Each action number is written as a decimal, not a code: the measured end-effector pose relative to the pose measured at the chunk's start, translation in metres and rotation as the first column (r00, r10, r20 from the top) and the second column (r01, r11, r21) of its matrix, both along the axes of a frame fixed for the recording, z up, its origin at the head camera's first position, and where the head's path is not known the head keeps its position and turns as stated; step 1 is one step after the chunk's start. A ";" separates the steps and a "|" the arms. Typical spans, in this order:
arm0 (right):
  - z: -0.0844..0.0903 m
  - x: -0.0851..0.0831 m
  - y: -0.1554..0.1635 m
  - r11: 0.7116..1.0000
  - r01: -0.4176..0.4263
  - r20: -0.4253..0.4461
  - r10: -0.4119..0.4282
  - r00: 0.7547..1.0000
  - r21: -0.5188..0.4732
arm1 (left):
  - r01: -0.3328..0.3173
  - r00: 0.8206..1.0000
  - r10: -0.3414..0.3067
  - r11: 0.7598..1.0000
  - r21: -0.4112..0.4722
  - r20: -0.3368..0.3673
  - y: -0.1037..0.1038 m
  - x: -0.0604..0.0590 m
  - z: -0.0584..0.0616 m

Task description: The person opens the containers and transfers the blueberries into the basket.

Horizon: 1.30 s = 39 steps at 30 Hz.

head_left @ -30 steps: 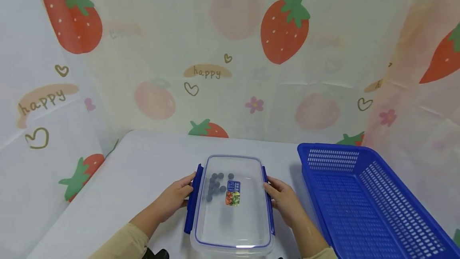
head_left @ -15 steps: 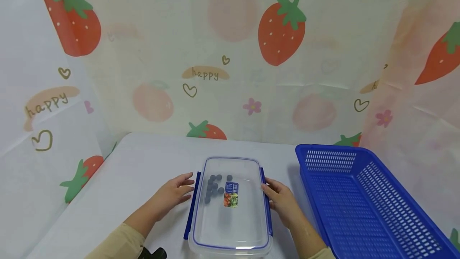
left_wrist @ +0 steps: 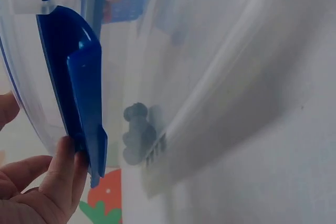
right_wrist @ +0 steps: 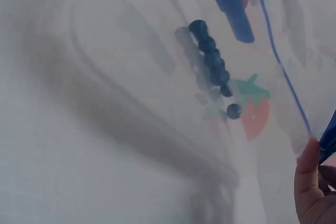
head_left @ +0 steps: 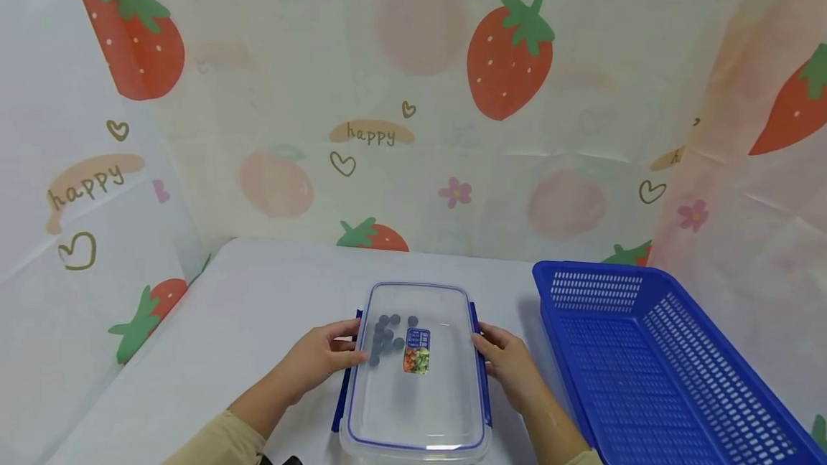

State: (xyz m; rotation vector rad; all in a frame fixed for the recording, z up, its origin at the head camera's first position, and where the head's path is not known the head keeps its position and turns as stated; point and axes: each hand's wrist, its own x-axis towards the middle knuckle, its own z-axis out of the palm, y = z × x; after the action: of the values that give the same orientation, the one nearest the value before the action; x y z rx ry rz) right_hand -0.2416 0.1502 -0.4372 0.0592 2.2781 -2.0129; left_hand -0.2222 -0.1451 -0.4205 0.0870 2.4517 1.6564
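A clear plastic box point(head_left: 420, 393) with a blue-rimmed lid stands on the white table point(head_left: 258, 293). Several blueberries point(head_left: 385, 336) lie inside, beside a small sticker point(head_left: 418, 350) on the lid. My left hand point(head_left: 352, 343) grips the left blue clasp point(head_left: 341, 407) at the box's left side. In the left wrist view a fingertip point(left_wrist: 63, 171) touches the lower end of that clasp point(left_wrist: 73, 77). My right hand point(head_left: 484, 346) holds the right blue clasp point(head_left: 486, 397). The right wrist view shows the blueberries point(right_wrist: 212, 61) through the wall and one finger point(right_wrist: 310, 182) by the clasp point(right_wrist: 329, 137).
A large blue perforated basket point(head_left: 601, 269) stands right of the box, close to my right hand. A strawberry-printed cloth point(head_left: 510, 56) hangs behind and on both sides of the table. Bare table lies left of and beyond the box.
Both clasps, flared outward a second ago, now lie closer against the box. My left hand lifted off briefly, then came back onto the left clasp. The right hand stayed put.
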 end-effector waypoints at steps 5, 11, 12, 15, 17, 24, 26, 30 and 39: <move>-0.002 0.002 0.001 0.999 0.008 -0.008 -0.008 1.000 -0.042 | -0.003 1.000 0.003 1.000 -0.001 0.009 0.000 -0.001 0.001; -0.003 0.001 -0.001 0.997 0.017 -0.033 -0.020 0.999 -0.076 | -0.005 1.000 0.006 1.000 -0.013 0.011 -0.001 -0.001 0.002; -0.003 0.001 -0.001 0.997 0.019 -0.036 -0.022 0.999 -0.081 | -0.004 1.000 0.004 1.000 -0.011 0.009 -0.001 -0.001 0.002; -0.003 0.002 -0.001 0.996 0.024 -0.038 -0.027 0.999 -0.084 | 0.001 1.000 -0.001 1.000 0.002 0.005 0.000 -0.001 0.002; -0.002 0.003 -0.002 0.996 0.020 -0.043 -0.024 0.999 -0.086 | 0.002 1.000 -0.002 1.000 0.008 0.005 0.000 0.000 0.002; -0.002 0.005 -0.003 0.995 0.017 -0.047 -0.022 0.999 -0.097 | -0.010 1.000 0.010 1.000 0.014 0.014 0.003 0.002 0.005; -0.002 0.005 -0.003 0.995 0.017 -0.049 -0.022 0.999 -0.097 | -0.013 1.000 0.013 1.000 0.020 0.016 0.003 0.002 0.005; -0.004 0.005 -0.001 0.995 0.012 -0.055 -0.018 0.998 -0.104 | -0.018 1.000 0.018 1.000 0.017 0.016 0.005 0.002 0.005; -0.014 0.004 0.005 0.991 0.052 -0.044 -0.058 0.997 -0.122 | -0.032 0.999 0.031 0.999 0.007 0.018 0.005 0.002 0.005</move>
State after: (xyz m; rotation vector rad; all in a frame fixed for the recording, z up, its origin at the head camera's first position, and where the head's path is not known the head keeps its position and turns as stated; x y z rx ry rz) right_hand -0.2373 0.1554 -0.4514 0.0667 2.1992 -2.1988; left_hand -0.2199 -0.1396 -0.4157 0.0342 2.4461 1.6713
